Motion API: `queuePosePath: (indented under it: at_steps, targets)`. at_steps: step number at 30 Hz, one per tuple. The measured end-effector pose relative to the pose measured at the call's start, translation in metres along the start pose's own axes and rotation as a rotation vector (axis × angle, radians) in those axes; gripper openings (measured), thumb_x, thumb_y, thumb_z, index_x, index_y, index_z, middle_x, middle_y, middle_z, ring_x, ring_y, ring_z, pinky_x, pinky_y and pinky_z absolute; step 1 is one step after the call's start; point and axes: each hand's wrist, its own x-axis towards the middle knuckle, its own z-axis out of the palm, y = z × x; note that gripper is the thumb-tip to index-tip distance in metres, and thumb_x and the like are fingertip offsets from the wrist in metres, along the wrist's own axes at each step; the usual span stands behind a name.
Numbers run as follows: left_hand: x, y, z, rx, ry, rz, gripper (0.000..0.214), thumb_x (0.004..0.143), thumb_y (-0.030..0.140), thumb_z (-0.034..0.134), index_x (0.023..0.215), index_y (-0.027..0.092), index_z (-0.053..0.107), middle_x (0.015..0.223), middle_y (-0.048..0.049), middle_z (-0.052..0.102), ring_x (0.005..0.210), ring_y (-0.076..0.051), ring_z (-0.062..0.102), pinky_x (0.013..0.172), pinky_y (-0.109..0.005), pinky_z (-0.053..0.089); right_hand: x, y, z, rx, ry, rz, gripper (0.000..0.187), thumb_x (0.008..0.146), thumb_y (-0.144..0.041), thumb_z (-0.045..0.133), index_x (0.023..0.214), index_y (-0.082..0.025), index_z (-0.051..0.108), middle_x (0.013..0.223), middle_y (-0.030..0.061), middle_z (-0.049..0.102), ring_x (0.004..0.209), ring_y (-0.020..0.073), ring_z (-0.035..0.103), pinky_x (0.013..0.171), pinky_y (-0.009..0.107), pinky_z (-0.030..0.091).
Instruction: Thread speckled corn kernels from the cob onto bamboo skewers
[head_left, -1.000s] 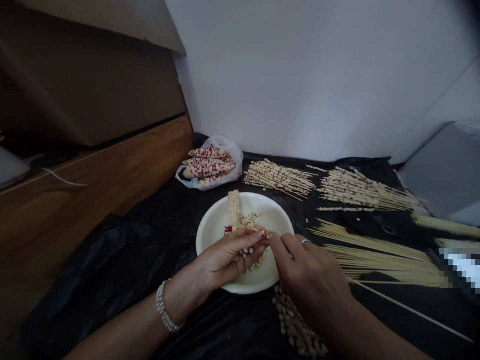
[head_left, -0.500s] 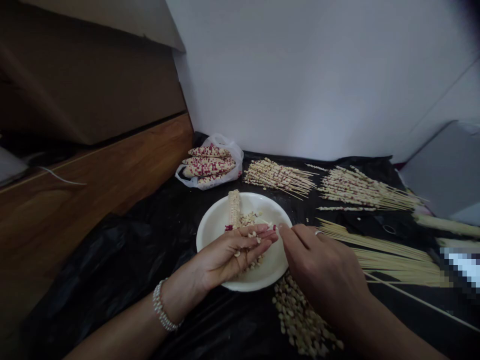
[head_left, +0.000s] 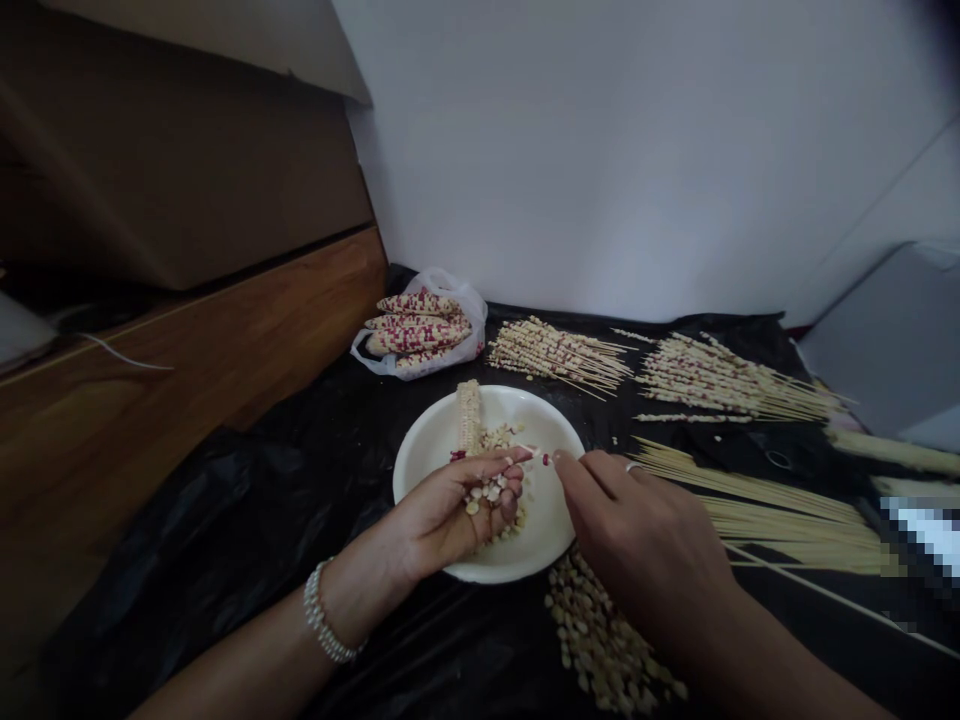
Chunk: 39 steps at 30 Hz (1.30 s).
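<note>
My left hand is palm up over the white bowl, fingers curled around several pale corn kernels. Its thumb and forefinger pinch at a pale kernel close to the skewer's tip. Gripped in my right hand is a long bamboo skewer, whose shaft comes out behind the wrist toward the lower right. A dark red kernel shows at the skewer's front end, just before the right fingertips. Beneath the hands, the bowl contains loose kernels and a mostly stripped corn cob.
Behind the bowl, a plastic bag holds speckled corn cobs. Two piles of kernel-threaded skewers lie at the back right. Bare skewers are to the right. Loose kernels cover black plastic near me.
My left fingers have curled in around the kernels, and the thumb and forefinger have brought a pale kernel up to the skewer tip. The right hand has barely moved.
</note>
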Motion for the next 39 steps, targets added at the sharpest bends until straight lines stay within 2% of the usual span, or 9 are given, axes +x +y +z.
queuePosePath:
  at_steps: [5, 9, 15, 23, 31, 39]
  targets:
    - [0.0004, -0.0007, -0.0002, -0.006, -0.032, 0.033, 0.018, 0.080, 0.001, 0.056, 0.092, 0.010, 0.067, 0.083, -0.0069, 0.069, 0.078, -0.010, 0.066, 0.073, -0.016, 0.051, -0.0003, -0.0007, 0.0006, 0.011, 0.005, 0.018, 0.015, 0.082, -0.010, 0.051, 0.090, -0.018, 0.061, 0.068, 0.0003, 0.052, 0.055, 0.0168, 0.044, 0.052, 0.030, 0.025]
    - [0.0025, -0.0011, -0.0028, 0.011, -0.012, 0.040, 0.018, 0.080, 0.001, 0.058, 0.094, 0.009, 0.067, 0.085, -0.0073, 0.069, 0.080, -0.010, 0.066, 0.075, -0.017, 0.051, 0.0000, -0.0021, 0.0009, 0.024, -0.020, 0.016, 0.013, 0.080, -0.009, 0.052, 0.086, -0.019, 0.060, 0.067, 0.0004, 0.052, 0.056, 0.0169, 0.044, 0.053, 0.030, 0.025]
    - [0.0055, -0.0035, -0.0088, 0.054, 0.012, 0.132, 0.023, 0.078, 0.004, 0.066, 0.100, 0.010, 0.067, 0.087, -0.0052, 0.070, 0.083, -0.009, 0.066, 0.075, -0.015, 0.051, -0.0006, -0.0038, 0.0011, 0.036, -0.020, -0.006, 0.017, 0.078, -0.007, 0.051, 0.087, -0.018, 0.060, 0.067, 0.0008, 0.051, 0.056, 0.0166, 0.042, 0.054, 0.031, 0.024]
    - [0.0045, -0.0037, -0.0048, 0.043, 0.044, 0.137, 0.024, 0.078, 0.003, 0.065, 0.101, 0.008, 0.068, 0.088, -0.0064, 0.071, 0.083, -0.010, 0.067, 0.074, -0.015, 0.052, -0.0012, -0.0041, 0.0015, 0.018, -0.018, 0.006, 0.017, 0.076, -0.006, 0.054, 0.086, -0.017, 0.062, 0.067, 0.0011, 0.052, 0.056, 0.0176, 0.045, 0.054, 0.031, 0.025]
    - [0.0055, -0.0025, 0.0004, -0.025, 0.119, 0.127, 0.015, 0.079, 0.004, 0.063, 0.094, 0.007, 0.068, 0.086, -0.0075, 0.072, 0.077, -0.010, 0.067, 0.071, -0.015, 0.054, -0.0005, -0.0044, -0.0001, 0.001, -0.022, 0.000, 0.018, 0.074, -0.007, 0.056, 0.088, -0.017, 0.063, 0.067, 0.0008, 0.052, 0.054, 0.0168, 0.042, 0.053, 0.031, 0.024]
    - [0.0083, -0.0022, -0.0096, -0.001, 0.096, 0.161, 0.026, 0.076, 0.001, 0.066, 0.101, 0.010, 0.068, 0.092, -0.0064, 0.073, 0.079, -0.009, 0.068, 0.072, -0.014, 0.054, 0.0002, -0.0055, -0.0048, -0.021, -0.027, -0.009, 0.021, 0.070, -0.007, 0.059, 0.089, -0.016, 0.064, 0.068, 0.0011, 0.054, 0.057, 0.0165, 0.045, 0.054, 0.031, 0.026]
